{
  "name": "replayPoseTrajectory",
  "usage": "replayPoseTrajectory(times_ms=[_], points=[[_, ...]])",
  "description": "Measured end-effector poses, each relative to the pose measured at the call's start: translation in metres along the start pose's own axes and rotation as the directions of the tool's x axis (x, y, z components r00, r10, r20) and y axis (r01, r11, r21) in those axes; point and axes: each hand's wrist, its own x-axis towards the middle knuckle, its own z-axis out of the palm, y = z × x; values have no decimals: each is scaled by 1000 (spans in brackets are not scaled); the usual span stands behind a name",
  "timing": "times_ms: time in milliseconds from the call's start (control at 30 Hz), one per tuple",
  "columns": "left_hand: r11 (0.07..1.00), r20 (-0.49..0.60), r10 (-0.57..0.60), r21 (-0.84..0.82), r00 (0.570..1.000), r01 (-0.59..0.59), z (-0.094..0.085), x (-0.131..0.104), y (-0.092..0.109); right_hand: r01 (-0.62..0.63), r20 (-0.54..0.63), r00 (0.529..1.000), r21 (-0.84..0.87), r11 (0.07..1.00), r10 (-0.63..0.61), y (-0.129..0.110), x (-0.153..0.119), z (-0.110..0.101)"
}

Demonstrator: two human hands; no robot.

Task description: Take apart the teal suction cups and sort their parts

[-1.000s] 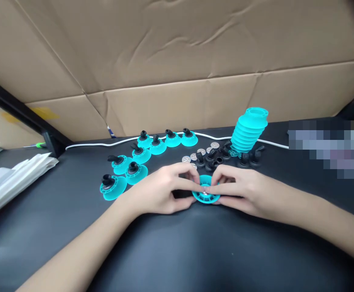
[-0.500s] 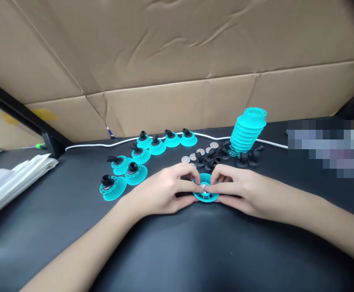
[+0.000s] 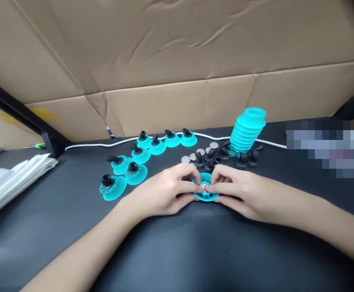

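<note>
A turquoise cup-shaped part lies hollow side up between my two hands, near the middle of the table. My left hand grips its left side, fingers bent and one fingertip on the silver disc at its centre. From the right, my right hand holds the same part, with a fingertip against the disc too. Just behind my hands are several black knobbed pieces and several loose silver discs. A leaning stack of turquoise cups stands behind my right hand.
Several turquoise cups with black knobs sit at the left and back left. A white cable runs along the cardboard wall. White papers lie at the far left, on the dark table.
</note>
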Motion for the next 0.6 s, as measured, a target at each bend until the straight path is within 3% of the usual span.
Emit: replayPoseTrajectory(times_ms=[600], points=[[999,16,10,36,1000,-10,-1,2,6,46,22,999,-182,982,-42,-5,1,-1]])
